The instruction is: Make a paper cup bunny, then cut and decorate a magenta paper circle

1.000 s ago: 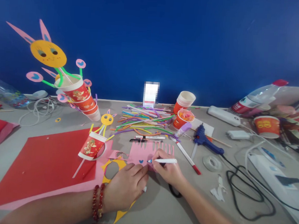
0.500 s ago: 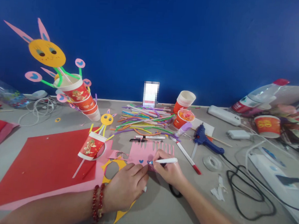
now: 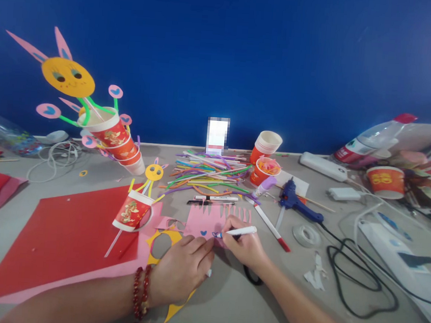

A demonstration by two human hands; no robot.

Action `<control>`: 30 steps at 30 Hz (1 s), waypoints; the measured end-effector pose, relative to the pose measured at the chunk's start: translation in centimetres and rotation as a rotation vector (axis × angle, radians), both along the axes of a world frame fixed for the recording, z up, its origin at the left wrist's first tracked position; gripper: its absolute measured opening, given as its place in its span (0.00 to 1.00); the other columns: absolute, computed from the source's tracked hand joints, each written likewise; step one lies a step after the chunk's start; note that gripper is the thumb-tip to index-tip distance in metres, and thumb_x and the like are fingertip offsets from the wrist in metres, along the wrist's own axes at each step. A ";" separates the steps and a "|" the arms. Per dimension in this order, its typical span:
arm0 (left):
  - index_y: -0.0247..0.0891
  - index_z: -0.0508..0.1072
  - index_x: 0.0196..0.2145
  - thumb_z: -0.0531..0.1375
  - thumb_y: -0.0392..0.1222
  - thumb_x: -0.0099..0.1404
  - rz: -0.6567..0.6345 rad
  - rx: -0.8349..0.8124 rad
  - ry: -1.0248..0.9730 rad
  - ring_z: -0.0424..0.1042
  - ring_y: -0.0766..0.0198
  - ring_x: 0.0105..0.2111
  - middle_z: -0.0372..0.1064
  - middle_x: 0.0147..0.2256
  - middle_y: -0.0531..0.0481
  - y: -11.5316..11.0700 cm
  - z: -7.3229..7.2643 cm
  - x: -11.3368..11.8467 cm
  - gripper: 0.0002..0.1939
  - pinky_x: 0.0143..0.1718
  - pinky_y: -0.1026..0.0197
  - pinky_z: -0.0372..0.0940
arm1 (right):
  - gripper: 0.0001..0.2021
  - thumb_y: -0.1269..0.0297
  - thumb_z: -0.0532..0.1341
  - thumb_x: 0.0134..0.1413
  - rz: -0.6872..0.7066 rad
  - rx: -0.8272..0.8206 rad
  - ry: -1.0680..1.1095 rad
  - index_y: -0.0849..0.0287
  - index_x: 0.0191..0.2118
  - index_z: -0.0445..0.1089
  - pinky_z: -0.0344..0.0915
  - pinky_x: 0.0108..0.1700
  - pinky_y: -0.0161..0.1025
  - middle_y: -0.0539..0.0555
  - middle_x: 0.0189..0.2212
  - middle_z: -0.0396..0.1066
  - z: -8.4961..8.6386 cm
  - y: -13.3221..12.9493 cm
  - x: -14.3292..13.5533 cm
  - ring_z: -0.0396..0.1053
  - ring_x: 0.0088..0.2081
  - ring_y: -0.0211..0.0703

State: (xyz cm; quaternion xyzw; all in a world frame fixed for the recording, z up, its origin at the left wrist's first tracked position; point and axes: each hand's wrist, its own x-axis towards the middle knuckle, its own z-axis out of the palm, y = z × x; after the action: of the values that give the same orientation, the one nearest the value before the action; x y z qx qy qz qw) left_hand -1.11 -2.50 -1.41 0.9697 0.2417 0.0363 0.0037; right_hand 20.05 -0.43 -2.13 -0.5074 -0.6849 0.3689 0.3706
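A pink paper [image 3: 211, 219] with a fringed top edge lies in front of me, a small blue heart on it. My right hand [image 3: 244, 244] is closed on a white marker [image 3: 243, 231], its blue tip touching the paper where a second blue outline shows. My left hand [image 3: 184, 265], wearing red beads at the wrist, rests palm down on the lower left edge of the paper. A small white piece [image 3: 208, 273] pokes out by its fingers, and what they close on is hidden. Yellow cut paper [image 3: 175, 236] lies beside and under this hand.
Left are red paper [image 3: 73, 235], a small cup figure [image 3: 134, 211] and a tall cup figure [image 3: 112, 133]. Behind lie coloured sticks [image 3: 211, 171] and red cups [image 3: 266, 148]. A blue glue gun [image 3: 297, 202], tape roll [image 3: 306, 235] and black cable [image 3: 343, 288] are right.
The marker tip and my right hand have shifted very slightly, and a little more of the blue outline shows. My left hand has stayed in place.
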 end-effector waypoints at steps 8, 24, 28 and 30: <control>0.31 0.68 0.51 0.52 0.44 0.71 -0.001 0.009 -0.007 0.64 0.54 0.51 0.66 0.56 0.40 0.0 0.1 0.0 0.17 0.48 0.52 0.58 | 0.06 0.72 0.55 0.49 -0.031 0.005 -0.009 0.56 0.24 0.61 0.53 0.25 0.32 0.45 0.19 0.60 -0.2 0.0 -0.1 0.57 0.22 0.36; 0.31 0.68 0.50 0.53 0.44 0.70 -0.003 0.006 -0.012 0.64 0.54 0.51 0.66 0.56 0.41 0.0 0.1 -0.1 0.16 0.49 0.52 0.58 | 0.07 0.72 0.55 0.49 -0.085 0.018 -0.007 0.56 0.24 0.59 0.50 0.24 0.31 0.44 0.18 0.58 -0.3 0.0 0.0 0.55 0.21 0.35; 0.31 0.68 0.50 0.53 0.44 0.71 -0.002 0.005 -0.015 0.64 0.54 0.51 0.66 0.56 0.41 0.1 0.1 0.0 0.16 0.49 0.52 0.58 | 0.07 0.72 0.55 0.49 -0.093 0.024 -0.009 0.56 0.24 0.59 0.51 0.24 0.32 0.44 0.19 0.58 -0.3 0.1 0.0 0.56 0.21 0.35; 0.31 0.68 0.50 0.53 0.44 0.70 -0.003 0.002 -0.012 0.64 0.54 0.51 0.66 0.56 0.41 0.1 0.1 0.0 0.16 0.49 0.52 0.58 | 0.07 0.71 0.55 0.49 -0.091 0.025 -0.007 0.56 0.24 0.59 0.51 0.24 0.31 0.44 0.19 0.58 -0.3 0.1 0.0 0.56 0.21 0.35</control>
State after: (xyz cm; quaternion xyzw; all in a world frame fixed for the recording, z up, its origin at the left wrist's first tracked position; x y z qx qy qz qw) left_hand -1.11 -2.38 -1.28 0.9698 0.2401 0.0422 0.0043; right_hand 20.02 -0.29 -2.48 -0.5347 -0.6669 0.3412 0.3911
